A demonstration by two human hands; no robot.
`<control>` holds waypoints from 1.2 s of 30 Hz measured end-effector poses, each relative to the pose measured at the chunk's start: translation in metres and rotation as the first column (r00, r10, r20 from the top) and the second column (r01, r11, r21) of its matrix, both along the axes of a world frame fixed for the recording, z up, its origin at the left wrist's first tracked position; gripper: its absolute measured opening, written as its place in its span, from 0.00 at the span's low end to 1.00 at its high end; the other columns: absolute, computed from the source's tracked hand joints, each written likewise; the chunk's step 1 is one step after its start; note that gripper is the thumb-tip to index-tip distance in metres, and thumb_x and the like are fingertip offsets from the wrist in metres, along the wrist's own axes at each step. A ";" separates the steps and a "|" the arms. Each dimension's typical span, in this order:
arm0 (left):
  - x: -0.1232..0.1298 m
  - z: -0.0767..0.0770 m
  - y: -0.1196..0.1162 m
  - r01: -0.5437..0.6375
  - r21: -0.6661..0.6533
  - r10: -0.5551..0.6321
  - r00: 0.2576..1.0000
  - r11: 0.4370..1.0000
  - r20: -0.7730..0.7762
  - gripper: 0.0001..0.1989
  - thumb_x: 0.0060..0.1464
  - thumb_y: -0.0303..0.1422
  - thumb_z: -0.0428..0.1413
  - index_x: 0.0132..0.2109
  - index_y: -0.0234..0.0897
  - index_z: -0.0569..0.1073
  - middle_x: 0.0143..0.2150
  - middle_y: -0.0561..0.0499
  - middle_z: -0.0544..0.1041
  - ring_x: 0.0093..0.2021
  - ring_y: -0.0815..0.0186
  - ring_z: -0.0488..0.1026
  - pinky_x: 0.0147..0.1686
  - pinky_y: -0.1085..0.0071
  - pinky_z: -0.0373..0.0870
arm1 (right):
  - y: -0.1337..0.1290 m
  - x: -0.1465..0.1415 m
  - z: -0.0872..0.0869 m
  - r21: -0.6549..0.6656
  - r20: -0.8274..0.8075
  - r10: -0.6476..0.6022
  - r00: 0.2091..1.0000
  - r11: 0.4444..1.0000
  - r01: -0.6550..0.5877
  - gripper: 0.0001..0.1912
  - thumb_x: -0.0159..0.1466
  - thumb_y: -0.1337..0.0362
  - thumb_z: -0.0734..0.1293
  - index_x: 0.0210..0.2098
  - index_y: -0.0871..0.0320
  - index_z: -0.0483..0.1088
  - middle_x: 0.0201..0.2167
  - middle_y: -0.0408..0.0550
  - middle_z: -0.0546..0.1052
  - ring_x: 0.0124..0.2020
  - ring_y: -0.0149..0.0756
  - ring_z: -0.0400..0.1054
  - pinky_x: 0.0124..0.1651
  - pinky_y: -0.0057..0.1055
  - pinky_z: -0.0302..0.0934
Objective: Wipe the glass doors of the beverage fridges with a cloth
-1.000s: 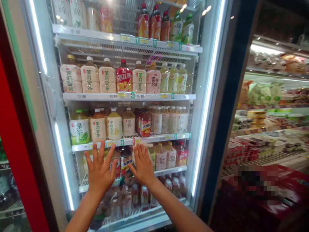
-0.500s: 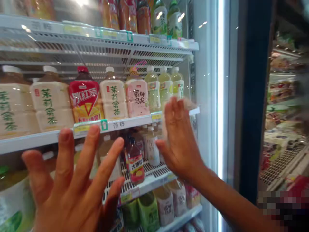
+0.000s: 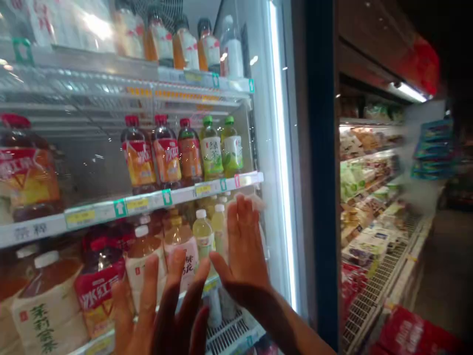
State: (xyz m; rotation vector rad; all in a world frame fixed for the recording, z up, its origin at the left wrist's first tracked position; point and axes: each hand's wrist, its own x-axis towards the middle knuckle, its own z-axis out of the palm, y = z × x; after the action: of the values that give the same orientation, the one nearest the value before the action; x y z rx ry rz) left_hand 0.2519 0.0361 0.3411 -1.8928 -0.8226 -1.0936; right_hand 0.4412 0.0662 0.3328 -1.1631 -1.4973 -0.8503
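A glass front covers shelves of bottled drinks. My left hand (image 3: 162, 315) is at the bottom centre with its fingers spread, holding nothing, in front of a pink-labelled bottle (image 3: 189, 259). To its right, my right hand (image 3: 246, 246) is raised against the glass, palm forward, fingers stretched up. Under it lies a pale, thin cloth (image 3: 256, 203), mostly hidden behind the fingers and blurred. Green-capped bottles (image 3: 212, 150) stand on the shelf above my right hand.
A lit white strip (image 3: 283, 158) and a dark frame post (image 3: 321, 177) run down right of the glass. Beyond them is an open chilled case (image 3: 386, 256) with packaged food. Red packages (image 3: 417, 333) sit at the lower right.
The view has shifted up and to the right, showing more of the neighbouring case. My left hand now appears lower and nearer my right hand, which still presses the cloth.
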 end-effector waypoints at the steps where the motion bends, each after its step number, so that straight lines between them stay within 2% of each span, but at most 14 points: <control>1: 0.009 0.021 -0.004 0.004 -0.021 -0.004 1.000 1.000 0.009 0.41 0.58 0.39 0.59 0.75 0.51 0.52 0.78 0.55 0.46 0.79 0.53 0.35 0.76 0.45 0.25 | -0.001 0.000 0.006 -0.004 -0.004 0.010 1.000 1.000 -0.010 0.45 0.73 0.45 0.52 0.76 0.63 0.26 0.78 0.61 0.40 0.77 0.65 0.36 0.72 0.71 0.47; 4: 0.029 0.067 -0.014 0.037 -0.071 -0.033 0.998 0.997 0.048 0.35 0.64 0.38 0.55 0.74 0.50 0.53 0.78 0.53 0.45 0.79 0.55 0.35 0.76 0.46 0.26 | -0.006 -0.002 -0.011 -0.009 0.082 0.043 0.996 0.999 -0.042 0.45 0.73 0.46 0.53 0.76 0.69 0.34 0.77 0.64 0.41 0.77 0.62 0.36 0.72 0.66 0.50; 6: 0.038 0.091 -0.018 0.020 -0.055 -0.018 0.999 0.998 0.040 0.34 0.65 0.37 0.53 0.74 0.49 0.54 0.78 0.52 0.45 0.79 0.55 0.35 0.76 0.46 0.26 | -0.007 0.005 -0.006 0.001 0.138 0.054 0.989 0.998 -0.055 0.43 0.74 0.46 0.53 0.76 0.69 0.35 0.77 0.63 0.39 0.78 0.58 0.35 0.72 0.64 0.51; 7: 0.042 0.103 -0.018 0.001 -0.040 0.000 1.000 0.999 0.030 0.33 0.66 0.37 0.53 0.74 0.49 0.53 0.79 0.52 0.45 0.79 0.55 0.35 0.75 0.46 0.26 | -0.004 0.011 0.011 0.012 0.135 0.049 0.990 0.999 -0.051 0.43 0.74 0.47 0.52 0.76 0.68 0.34 0.78 0.62 0.38 0.78 0.57 0.34 0.73 0.64 0.50; 10: 0.052 0.135 -0.015 -0.055 0.009 0.055 0.998 0.998 0.008 0.33 0.66 0.37 0.52 0.75 0.47 0.52 0.79 0.50 0.42 0.79 0.55 0.33 0.75 0.46 0.27 | 0.009 0.033 0.098 0.025 0.061 0.012 0.998 1.000 -0.013 0.44 0.75 0.49 0.53 0.76 0.64 0.23 0.78 0.60 0.33 0.78 0.54 0.28 0.75 0.63 0.43; 12: 0.057 0.149 -0.009 -0.084 0.031 0.084 0.996 0.996 0.003 0.34 0.66 0.37 0.52 0.75 0.48 0.51 0.79 0.50 0.42 0.79 0.55 0.32 0.75 0.45 0.27 | 0.014 0.042 0.141 0.046 0.056 0.017 0.998 0.999 -0.019 0.45 0.75 0.47 0.53 0.75 0.62 0.19 0.78 0.59 0.31 0.78 0.52 0.26 0.75 0.64 0.40; 14: 0.056 0.155 -0.002 -0.108 0.046 0.107 0.994 0.993 0.016 0.35 0.65 0.37 0.53 0.75 0.49 0.50 0.79 0.49 0.42 0.79 0.54 0.32 0.75 0.44 0.27 | 0.012 0.045 0.146 0.039 0.108 0.055 0.993 0.997 -0.060 0.46 0.74 0.46 0.53 0.75 0.61 0.19 0.78 0.58 0.31 0.78 0.52 0.26 0.75 0.64 0.40; 18: 0.045 0.154 0.009 -0.149 0.017 0.148 0.987 0.989 0.057 0.36 0.65 0.35 0.54 0.75 0.52 0.49 0.79 0.49 0.41 0.78 0.52 0.32 0.75 0.41 0.29 | 0.003 0.043 0.111 -0.022 0.329 0.178 0.927 0.983 -0.181 0.48 0.72 0.44 0.57 0.76 0.64 0.27 0.78 0.61 0.37 0.78 0.51 0.28 0.76 0.61 0.41; 20: 0.037 0.155 0.012 -0.157 0.002 0.157 0.985 0.988 0.065 0.36 0.65 0.35 0.53 0.75 0.52 0.49 0.78 0.50 0.42 0.78 0.52 0.33 0.74 0.39 0.29 | 0.004 0.041 0.123 -0.019 0.320 0.194 0.927 0.980 -0.199 0.48 0.73 0.44 0.57 0.76 0.63 0.26 0.78 0.60 0.39 0.78 0.50 0.28 0.76 0.61 0.39; 24: 0.017 0.159 0.011 -0.175 -0.011 0.175 0.979 0.984 0.104 0.35 0.65 0.36 0.53 0.74 0.54 0.48 0.78 0.51 0.41 0.78 0.52 0.33 0.74 0.38 0.28 | 0.011 0.025 0.170 0.009 0.212 0.205 0.955 0.977 -0.212 0.48 0.73 0.44 0.56 0.75 0.60 0.22 0.78 0.59 0.36 0.78 0.52 0.27 0.75 0.65 0.34; 26: 0.003 0.158 0.009 -0.191 -0.014 0.191 0.973 0.982 0.131 0.35 0.65 0.37 0.53 0.74 0.55 0.49 0.79 0.51 0.40 0.78 0.53 0.33 0.74 0.39 0.28 | 0.010 0.014 0.167 -0.029 0.331 0.250 0.910 0.966 -0.255 0.49 0.72 0.42 0.56 0.76 0.61 0.23 0.78 0.59 0.37 0.78 0.51 0.28 0.76 0.62 0.35; 30: -0.033 0.155 0.003 -0.226 -0.010 0.225 0.967 0.974 0.117 0.36 0.66 0.37 0.53 0.75 0.55 0.48 0.79 0.52 0.41 0.78 0.53 0.32 0.74 0.39 0.28 | 0.006 -0.004 0.144 -0.117 0.593 0.312 0.743 0.946 -0.304 0.48 0.72 0.43 0.57 0.76 0.65 0.31 0.77 0.56 0.45 0.78 0.46 0.33 0.78 0.54 0.37; 34: -0.071 0.160 0.000 -0.241 0.030 0.236 0.965 0.970 0.116 0.37 0.65 0.37 0.53 0.75 0.56 0.46 0.79 0.53 0.40 0.78 0.54 0.32 0.74 0.39 0.28 | 0.010 -0.029 0.173 -0.041 0.427 0.258 0.866 0.963 -0.267 0.49 0.72 0.41 0.55 0.76 0.62 0.26 0.78 0.57 0.40 0.78 0.50 0.31 0.76 0.62 0.32; 36: -0.089 0.163 -0.002 -0.256 0.039 0.249 0.960 0.966 0.131 0.37 0.65 0.37 0.53 0.75 0.56 0.45 0.79 0.53 0.39 0.78 0.53 0.31 0.74 0.39 0.27 | 0.009 -0.049 0.182 -0.016 0.384 0.247 0.890 0.965 -0.261 0.51 0.71 0.39 0.56 0.76 0.63 0.25 0.78 0.59 0.39 0.78 0.52 0.29 0.76 0.63 0.31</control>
State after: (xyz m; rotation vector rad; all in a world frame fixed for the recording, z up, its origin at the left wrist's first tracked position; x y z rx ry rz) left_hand 0.1631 0.0343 0.5046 -1.6333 -1.0616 -1.0707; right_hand 0.3923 0.0754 0.5148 -0.7743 -1.8974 -0.9534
